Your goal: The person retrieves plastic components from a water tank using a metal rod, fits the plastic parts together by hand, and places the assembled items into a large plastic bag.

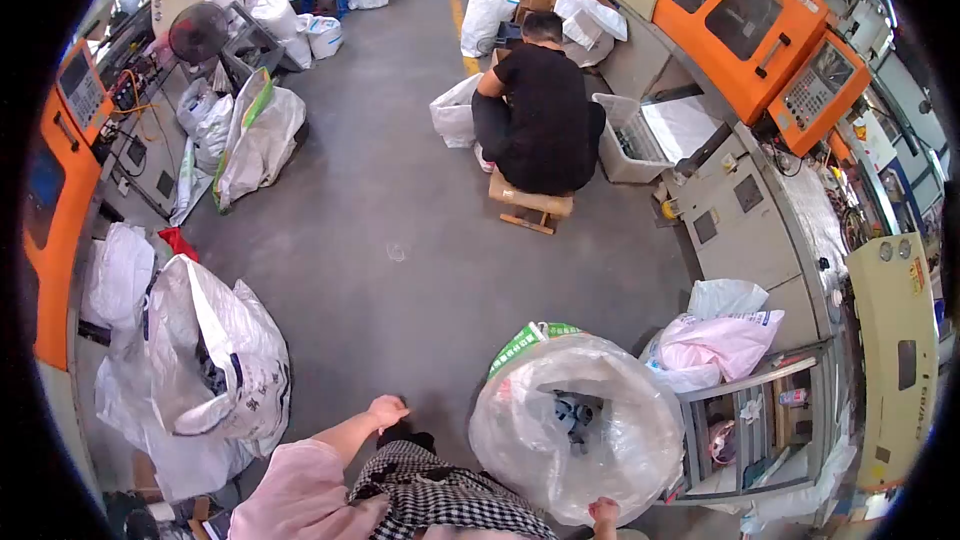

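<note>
My left hand (388, 410) is in front of my body, above the dark shoes, its fingers curled; whether it holds anything is too small to tell. At the near edge of a large open plastic-lined sack (500, 420) is my right hand (604, 511), fingers bent by the liner's rim. Dark and light parts (575, 415) lie at the bottom of this sack. A checkered cloth (430, 490) covers my lap, beside a pink sleeve (300, 490).
A person in black sits on a low stool (530, 202) ahead, near a grey crate (632, 140). White sacks (215, 350) stand at left. A metal rack (755, 430) is at right. Orange machines (740, 20) line both sides.
</note>
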The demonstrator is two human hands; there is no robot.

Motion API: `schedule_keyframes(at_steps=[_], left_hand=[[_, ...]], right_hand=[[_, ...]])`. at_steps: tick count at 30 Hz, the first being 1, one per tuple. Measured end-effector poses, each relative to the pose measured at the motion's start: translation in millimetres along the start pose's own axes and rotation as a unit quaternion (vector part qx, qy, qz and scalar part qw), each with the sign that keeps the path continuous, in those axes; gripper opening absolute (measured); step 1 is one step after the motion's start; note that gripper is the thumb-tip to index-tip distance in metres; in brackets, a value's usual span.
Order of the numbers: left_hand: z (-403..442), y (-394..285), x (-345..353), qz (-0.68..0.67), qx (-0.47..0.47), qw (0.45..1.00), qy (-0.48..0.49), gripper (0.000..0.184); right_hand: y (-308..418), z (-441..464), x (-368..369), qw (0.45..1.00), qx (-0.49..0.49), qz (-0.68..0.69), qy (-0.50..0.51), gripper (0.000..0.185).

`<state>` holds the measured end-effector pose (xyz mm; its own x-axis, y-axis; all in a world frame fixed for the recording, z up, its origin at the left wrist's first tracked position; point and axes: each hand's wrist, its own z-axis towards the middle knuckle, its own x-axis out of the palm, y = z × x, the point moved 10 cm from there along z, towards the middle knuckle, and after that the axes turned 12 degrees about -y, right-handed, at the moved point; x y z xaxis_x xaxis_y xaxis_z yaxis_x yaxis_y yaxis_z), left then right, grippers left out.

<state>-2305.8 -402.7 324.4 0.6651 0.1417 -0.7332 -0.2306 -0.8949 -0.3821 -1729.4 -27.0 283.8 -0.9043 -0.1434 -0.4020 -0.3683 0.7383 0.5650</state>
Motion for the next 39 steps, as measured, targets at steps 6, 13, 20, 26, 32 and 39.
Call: schedule_keyframes(at_steps=[6, 13, 20, 26, 32, 39], left_hand=[[19.2, 84.9, -126.4, -0.327, -0.055, 0.943, -0.030, 0.024], [-0.7, 306.0, -193.0, -0.315, -0.220, 0.905, -0.182, 0.019], [22.8, 283.4, -196.4, -0.250, -0.173, 0.944, -0.130, 0.021], [108.5, 227.3, -281.9, -0.161, -0.073, 0.964, -0.197, 0.022], [187.2, 277.8, -311.4, -0.300, -0.206, 0.915, -0.173, 0.023], [250.3, 331.4, -315.9, -0.449, -0.376, 0.806, -0.081, 0.029]], right_hand=[[-34.4, -84.2, 173.2, 0.716, -0.416, -0.556, 0.071, 0.016], [24.7, -207.2, 370.2, 0.792, -0.332, -0.459, 0.229, 0.038], [80.4, -153.8, 458.9, 0.778, -0.351, -0.489, 0.176, 0.036], [78.1, -140.8, 555.0, 0.421, -0.532, -0.689, 0.256, 0.026], [180.4, -155.1, 668.8, 0.364, -0.505, -0.719, 0.309, 0.024], [442.3, -215.8, 858.7, 0.703, -0.479, -0.506, 0.143, 0.026]])
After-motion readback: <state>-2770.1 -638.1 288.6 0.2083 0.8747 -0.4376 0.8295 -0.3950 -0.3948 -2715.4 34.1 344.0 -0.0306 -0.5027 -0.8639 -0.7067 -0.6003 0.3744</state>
